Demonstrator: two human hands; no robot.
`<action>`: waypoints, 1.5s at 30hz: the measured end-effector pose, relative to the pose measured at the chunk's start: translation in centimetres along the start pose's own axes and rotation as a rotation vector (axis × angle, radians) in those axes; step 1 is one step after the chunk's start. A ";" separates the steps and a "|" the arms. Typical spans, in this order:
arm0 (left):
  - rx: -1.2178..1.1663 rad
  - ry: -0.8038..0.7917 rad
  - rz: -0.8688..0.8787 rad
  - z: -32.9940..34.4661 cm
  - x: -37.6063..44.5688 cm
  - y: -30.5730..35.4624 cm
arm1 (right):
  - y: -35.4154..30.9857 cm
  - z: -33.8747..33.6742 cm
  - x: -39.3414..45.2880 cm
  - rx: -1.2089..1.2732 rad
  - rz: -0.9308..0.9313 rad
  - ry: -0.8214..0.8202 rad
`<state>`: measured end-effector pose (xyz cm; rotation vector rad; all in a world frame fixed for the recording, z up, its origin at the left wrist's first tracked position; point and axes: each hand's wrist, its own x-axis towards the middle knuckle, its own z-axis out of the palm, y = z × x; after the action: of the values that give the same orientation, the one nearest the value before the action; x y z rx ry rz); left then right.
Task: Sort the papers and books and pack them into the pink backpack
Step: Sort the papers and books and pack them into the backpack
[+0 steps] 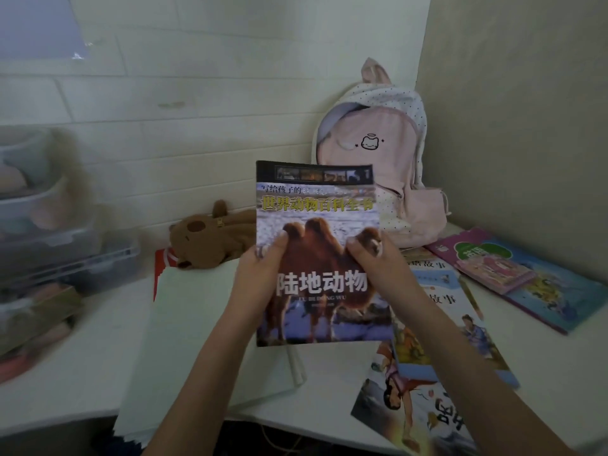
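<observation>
Glossy paper, a camel book (317,251) held upright over a white table (79,383), cover toward the camera. Gripped by both hands at mid-height: left hand (260,274) on the left edge, thumb laid across the cover; right hand (378,261) on the right edge, thumb likewise on the front, the other fingers of both hidden behind. Printed large in white across the cover: 陆地动物, with small pinyin beneath, partly covered and blurred. Above the camel, in yellow: 世界动物百科全书; over that a smaller line beginning 写给孩子的, the rest too smeared to read. Along the top, a dark band with a strip of small photographs.

Behind the book, upright in the corner against the wall: pink backpack (381,166), dotted white trim, a small cat-face drawing with a halo on the front panel, main compartment gaping at the top left. Book apart from the bag, in front of it.

Left of the bag, lying on the table: brown plush toy (207,238). Under and left of the held book: stack of white papers (197,324), a red edge showing at its far corner. To the right, flat on the table: story books (441,324), overlapping, characters 故事 legible on two covers. Further right: colourful picture books (526,278), a small pink one on a larger one, titles unreadable. Far left, blurred: clear plastic bins (49,225), stacked.
</observation>
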<state>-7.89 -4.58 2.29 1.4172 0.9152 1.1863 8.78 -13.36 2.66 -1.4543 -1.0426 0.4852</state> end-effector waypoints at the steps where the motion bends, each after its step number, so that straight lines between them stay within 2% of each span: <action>1: 0.099 0.070 0.039 -1.0 0.0 0.0 | -0.2 1.0 -0.1 -0.045 -0.009 -0.009; 4: 0.332 0.193 0.063 -4.6 0.2 0.0 | -0.7 4.5 0.0 -0.097 -0.032 -0.013; 8: 0.653 0.087 -0.018 -10.8 0.7 0.1 | -0.3 9.5 0.5 -0.147 -0.030 -0.109; 12: 0.941 0.005 -0.209 -14.5 -0.4 -2.8 | 2.5 13.8 -1.2 -0.440 0.047 -0.260; 15: 1.235 0.057 -0.310 -15.7 -0.8 -5.6 | 3.9 15.7 -2.7 -0.723 0.013 -0.135; 16: 1.224 0.089 -0.271 -16.1 -0.9 -6.1 | 4.1 15.9 -2.9 -0.773 -0.015 -0.096; 18: 0.920 0.115 -0.166 -16.7 -1.1 -6.7 | 4.6 16.3 -3.1 -0.781 -0.031 -0.075; 20: 0.553 0.037 -0.126 -16.7 -1.5 -6.8 | 5.0 16.5 -3.2 -0.724 -0.013 -0.133; 22: 0.391 -0.039 -0.116 -16.3 -1.3 -6.9 | 5.1 16.6 -3.3 -0.648 -0.036 -0.171; 24: 0.254 0.010 -0.180 -16.0 -0.8 -6.4 | 5.0 16.4 -3.3 -0.533 -0.064 -0.152; 27: 0.011 0.102 -0.385 -16.7 0.2 -5.3 | 4.6 15.9 -3.3 -0.417 -0.062 -0.140; 31: 0.065 0.016 -0.448 -16.8 0.7 -4.1 | 4.5 15.7 -3.5 -0.343 -0.018 -0.128; 34: 0.075 0.089 -0.457 -16.5 1.0 -4.2 | 4.5 15.7 -3.5 -0.327 0.000 -0.124; 38: 0.206 0.197 -0.363 -16.2 0.7 -4.8 | 4.7 15.2 -3.4 -0.306 0.065 -0.120; 42: 0.136 0.006 -0.453 -15.2 -0.1 -4.7 | 5.1 14.6 -3.2 -0.287 0.111 -0.116; 43: 0.110 -0.042 -0.436 -15.1 -0.2 -4.5 | 5.1 14.4 -3.1 -0.267 0.127 -0.121; 45: 0.053 -0.085 -0.291 -15.1 -0.3 -3.7 | 4.6 13.7 -2.9 -0.088 0.210 -0.135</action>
<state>-22.47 -0.75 -1.68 1.3134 1.0589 0.8833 -2.23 -7.44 -5.11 -1.6368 -1.0322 0.7036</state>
